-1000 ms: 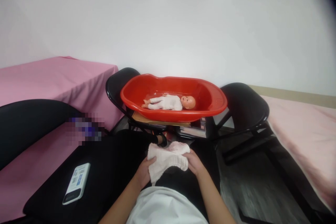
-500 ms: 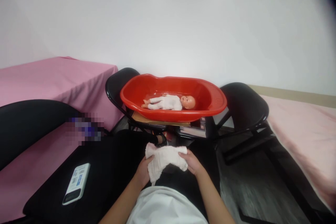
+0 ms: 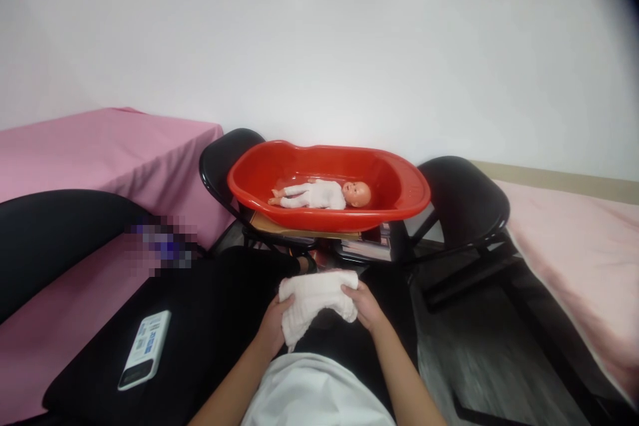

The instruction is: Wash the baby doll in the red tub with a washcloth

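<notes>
Left hand (image 3: 274,327): fingers closed on one side of the soft white fabric cloth (image 3: 317,296), thumb on top. Right hand (image 3: 368,306): same pinch on the opposite side. Cloth is spread between the two hands, over the lap, lower edge arched up in the middle.

Handling, my read: pull evenly from both sides, thumbs near the edges, grips level. Fabric looks limp, so if either hand slackens, the middle probably sags or folds over. A slightly wider spread should flatten that arch. Fingers under the cloth are hidden; can't tell how much is bunched there.

Containers: glossy red oval plastic tub (image 3: 329,161), ahead of both hands and well apart from them. In it: bald plastic baby doll in white clothes (image 3: 324,196), lying on its back, head toward the right-hand side, feet toward the left-hand side. Can't tell if there's water. Under the tub's near side, beyond the hands: a flat tan board or folder (image 3: 304,227) and a stack of books (image 3: 367,250). White rectangular device with a dark end panel (image 3: 144,350) lies left of the left hand, on a black seat (image 3: 200,326).
</notes>
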A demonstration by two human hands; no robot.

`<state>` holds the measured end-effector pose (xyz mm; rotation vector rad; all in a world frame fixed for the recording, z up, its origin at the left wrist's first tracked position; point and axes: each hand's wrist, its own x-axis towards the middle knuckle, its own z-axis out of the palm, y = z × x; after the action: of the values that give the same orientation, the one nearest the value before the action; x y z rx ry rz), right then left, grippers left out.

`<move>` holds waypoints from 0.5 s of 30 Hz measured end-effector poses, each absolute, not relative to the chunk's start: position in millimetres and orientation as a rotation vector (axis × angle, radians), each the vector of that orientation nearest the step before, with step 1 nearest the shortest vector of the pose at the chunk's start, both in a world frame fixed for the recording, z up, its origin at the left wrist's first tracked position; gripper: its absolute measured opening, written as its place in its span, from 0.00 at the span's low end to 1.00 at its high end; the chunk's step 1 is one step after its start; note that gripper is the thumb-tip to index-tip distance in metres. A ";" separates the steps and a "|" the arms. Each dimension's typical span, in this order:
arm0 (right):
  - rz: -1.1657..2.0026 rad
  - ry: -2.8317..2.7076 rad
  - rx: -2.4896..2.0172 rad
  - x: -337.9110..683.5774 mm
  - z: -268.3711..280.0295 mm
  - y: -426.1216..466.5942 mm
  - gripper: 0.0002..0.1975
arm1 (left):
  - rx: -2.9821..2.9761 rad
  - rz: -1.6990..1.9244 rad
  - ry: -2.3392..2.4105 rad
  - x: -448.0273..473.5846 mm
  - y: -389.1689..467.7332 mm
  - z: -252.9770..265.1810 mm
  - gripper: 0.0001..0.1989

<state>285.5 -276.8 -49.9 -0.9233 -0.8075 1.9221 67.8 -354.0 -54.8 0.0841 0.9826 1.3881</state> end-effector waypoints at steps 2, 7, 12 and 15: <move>1.909 -0.808 -0.935 286.2 -51.4 -276.5 0.21 | 0.085 1.409 0.969 68.0 -354.3 -56.2 0.26; 1.908 -0.861 -0.938 286.8 -53.2 -276.9 0.19 | 0.096 1.393 1.056 68.9 -355.3 -57.3 0.19; 1.937 -0.910 -0.935 287.9 -57.2 -277.7 0.19 | 0.119 1.388 1.086 69.6 -355.3 -61.7 0.17; 1.905 -0.961 -0.960 288.5 -56.8 -277.3 0.19 | 0.162 1.407 1.082 70.1 -356.2 -63.8 0.20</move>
<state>288.5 -277.3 -56.8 -0.9603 -0.9610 1.9048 70.1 -356.2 -63.8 0.1617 1.0819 1.4068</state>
